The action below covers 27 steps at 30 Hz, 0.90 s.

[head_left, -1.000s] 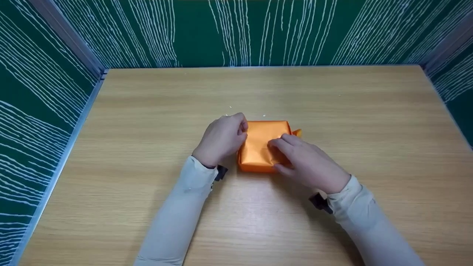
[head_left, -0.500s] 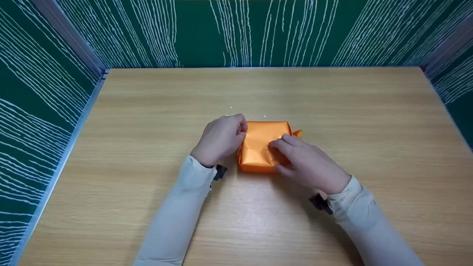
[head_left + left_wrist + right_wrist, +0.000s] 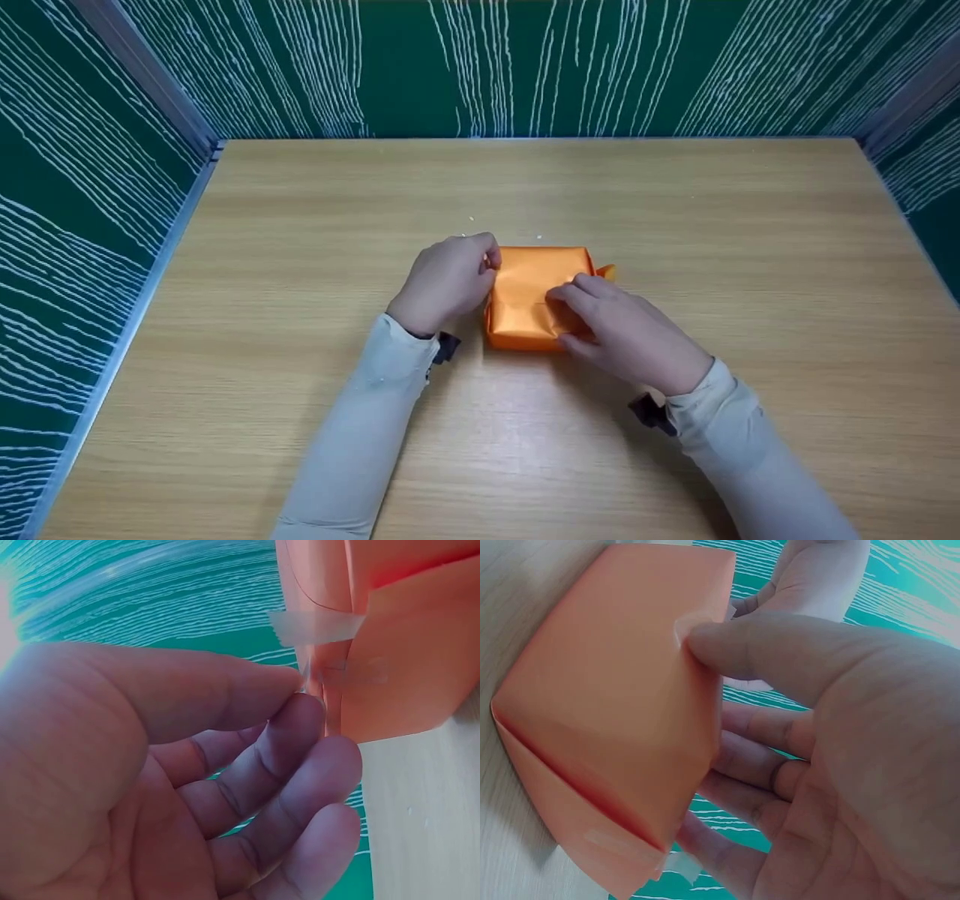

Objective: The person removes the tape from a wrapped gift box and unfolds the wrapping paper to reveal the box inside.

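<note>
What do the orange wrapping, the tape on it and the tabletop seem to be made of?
Orange wrapping: probably satin-finish paper, given its soft sheen and crisp folds.
Tape: likely thin plastic film, being translucent.
Tabletop: wood or wood-look laminate, slightly glossy with visible grain; can't tell which.

Box point(image 3: 538, 274) plain shiny orange, salmon in both wrist views; tape point(image 3: 319, 628) milky, see-through; tabletop point(image 3: 360, 202) light tan, streaky wood grain; backdrop point(image 3: 405, 90) dark green with thin wavy white lines, teal in wrist views; sleeves point(image 3: 351, 431) plain pale grey; wrist pieces point(image 3: 651, 414) black
</note>
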{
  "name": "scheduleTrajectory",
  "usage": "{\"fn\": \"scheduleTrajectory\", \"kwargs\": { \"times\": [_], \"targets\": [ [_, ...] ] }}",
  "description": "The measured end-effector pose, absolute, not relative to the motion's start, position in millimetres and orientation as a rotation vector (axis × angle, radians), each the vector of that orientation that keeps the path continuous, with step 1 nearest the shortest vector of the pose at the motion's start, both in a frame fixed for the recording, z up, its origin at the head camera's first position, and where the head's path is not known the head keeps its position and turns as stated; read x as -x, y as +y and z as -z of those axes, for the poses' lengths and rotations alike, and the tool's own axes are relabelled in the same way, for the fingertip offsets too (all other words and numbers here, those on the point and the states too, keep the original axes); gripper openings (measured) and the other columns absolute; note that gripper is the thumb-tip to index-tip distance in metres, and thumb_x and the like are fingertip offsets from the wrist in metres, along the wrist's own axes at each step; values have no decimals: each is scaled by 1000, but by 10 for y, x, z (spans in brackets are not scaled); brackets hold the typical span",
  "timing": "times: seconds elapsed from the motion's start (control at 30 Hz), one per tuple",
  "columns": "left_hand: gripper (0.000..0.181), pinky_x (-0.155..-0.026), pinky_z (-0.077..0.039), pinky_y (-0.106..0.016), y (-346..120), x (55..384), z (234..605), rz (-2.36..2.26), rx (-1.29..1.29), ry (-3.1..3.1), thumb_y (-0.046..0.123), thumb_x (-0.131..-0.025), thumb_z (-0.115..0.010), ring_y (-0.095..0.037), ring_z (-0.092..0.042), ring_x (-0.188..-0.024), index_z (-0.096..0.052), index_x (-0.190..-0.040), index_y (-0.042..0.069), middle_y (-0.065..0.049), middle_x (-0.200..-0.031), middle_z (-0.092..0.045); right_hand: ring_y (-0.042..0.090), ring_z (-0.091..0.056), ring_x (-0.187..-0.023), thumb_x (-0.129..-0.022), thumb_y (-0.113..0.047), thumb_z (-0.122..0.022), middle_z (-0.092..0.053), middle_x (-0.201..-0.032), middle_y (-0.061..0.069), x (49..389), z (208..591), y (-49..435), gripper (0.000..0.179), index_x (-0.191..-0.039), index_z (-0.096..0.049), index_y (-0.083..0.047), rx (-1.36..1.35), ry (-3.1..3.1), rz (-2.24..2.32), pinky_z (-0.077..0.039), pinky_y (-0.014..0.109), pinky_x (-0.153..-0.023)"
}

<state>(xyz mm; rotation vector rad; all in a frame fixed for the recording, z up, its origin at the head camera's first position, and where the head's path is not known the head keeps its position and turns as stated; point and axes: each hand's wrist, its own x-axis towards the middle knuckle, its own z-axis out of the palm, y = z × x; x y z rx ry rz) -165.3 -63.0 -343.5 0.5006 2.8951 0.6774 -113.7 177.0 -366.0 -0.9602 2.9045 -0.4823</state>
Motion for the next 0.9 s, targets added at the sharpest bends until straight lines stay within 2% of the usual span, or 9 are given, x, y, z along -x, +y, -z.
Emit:
{"fn": "scheduleTrajectory", "kwargs": {
  "times": [0.23,0.5,0.67,0.9],
  "targets": [
    [12,-76,-48,-36,-635,1645,3434,-661,-500,2891,12,-101,-56,-23,-60,-83,-67,-104,12,-3,-88,-66,23,-59,-95,-91,-23,-80,-61,-112,7,1133,3662,1766,47,-132,-63,-8,945,2901,474,-57,41,-90],
    [15,-78,-51,-40,-634,1625,3419,-644,-525,2900,8,-100,-53,-24,-62,-86,-67,-103,10,-4,-94,-68,23,-59,-95,-91,-23,-81,-61,-112,6,1133,3650,1766,48,-133,-62,-8,948,2900,485,-57,40,-89],
    [15,-74,-50,-39,-635,1617,3418,-644,-556,2910,5,-101,-51,-24,-62,-83,-65,-100,10,-5,-90,-66,23,-60,-95,-91,-23,-81,-61,-112,6,1132,3644,1775,48,-133,-62,-9,942,2896,499,-57,41,-89],
    [18,-73,-50,-42,-673,1618,3407,-629,-517,2895,3,-98,-48,-24,-62,-81,-64,-103,10,-5,-88,-65,23,-56,-90,-91,-20,-80,-59,-107,7,1134,3643,1785,44,-129,-62,-5,1043,2909,509,-55,36,-81]
  ]
}}
